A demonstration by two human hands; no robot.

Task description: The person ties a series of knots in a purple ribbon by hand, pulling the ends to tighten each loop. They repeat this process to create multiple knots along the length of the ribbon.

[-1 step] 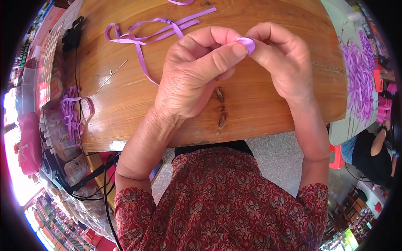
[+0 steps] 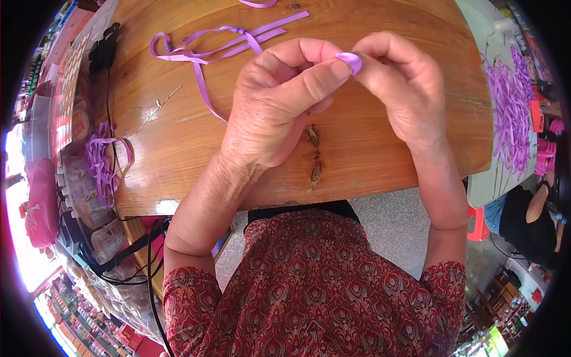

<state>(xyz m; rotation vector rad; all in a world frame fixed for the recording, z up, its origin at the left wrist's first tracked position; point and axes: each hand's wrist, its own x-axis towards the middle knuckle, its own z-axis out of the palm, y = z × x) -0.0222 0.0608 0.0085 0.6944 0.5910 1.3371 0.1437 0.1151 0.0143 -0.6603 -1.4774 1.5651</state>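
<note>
A small curl of shiny purple ribbon [image 2: 351,61] shows between my two hands above the wooden table. My left hand [image 2: 291,92] pinches it between thumb and forefinger. On the other side, the thumb and forefinger of my right hand [image 2: 401,83] are closed on the same ribbon. The rest of what the fingers hold is hidden behind them. Farther left on the table lies a looped length of purple ribbon [image 2: 205,56] with small gathered knots. One strand of it runs down behind my left wrist.
A thin twig-like strand [image 2: 159,106] lies on the wooden table [image 2: 363,160]. Bunched purple ribbon [image 2: 101,160] hangs at the left edge, beside black cables. On a pale side table [image 2: 485,190] at right rests a large purple ribbon pile [image 2: 510,113]. Another person [image 2: 523,220] is at far right.
My hands have shifted very slightly to the right. Both keep their pinch on the ribbon.
</note>
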